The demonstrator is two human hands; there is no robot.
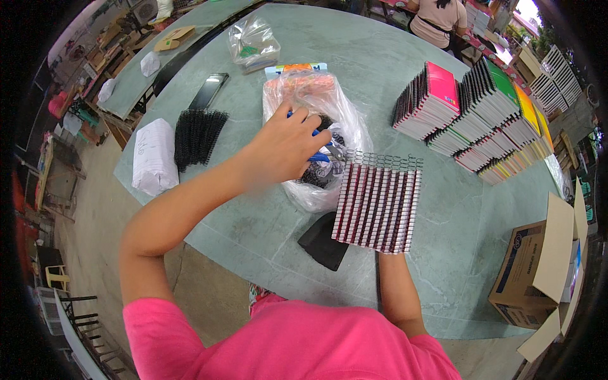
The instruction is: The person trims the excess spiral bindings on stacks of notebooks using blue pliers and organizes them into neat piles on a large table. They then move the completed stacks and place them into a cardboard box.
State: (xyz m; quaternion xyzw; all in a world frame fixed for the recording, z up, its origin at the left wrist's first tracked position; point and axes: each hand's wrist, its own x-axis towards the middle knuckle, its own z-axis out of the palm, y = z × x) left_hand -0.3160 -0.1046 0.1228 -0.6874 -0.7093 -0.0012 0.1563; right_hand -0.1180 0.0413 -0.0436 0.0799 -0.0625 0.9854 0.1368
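My left hand (286, 147) is closed around blue-handled pliers (318, 156), their jaws near the upper left corner of a stack of spiral notebooks (375, 206). The notebooks are held with their wire-bound edges upward, and loose coil ends stick out along the far side. My right hand, mostly hidden behind the stack, grips it from below; only the wrist (391, 258) shows clearly. Under the pliers lies a clear plastic bag (351, 120) with dark coils in it. A black cloth-like piece (326, 242) rests beside the notebooks' near left corner.
Black spiral coils (197, 138), a white wrapped bundle (155, 155) and a phone (209, 90) lie on the left. Another plastic bag (253, 45) stands farther back. Stacked notebooks (475, 111) occupy the right, with an open cardboard box (522, 269) nearer. A person (437, 22) sits beyond the table.
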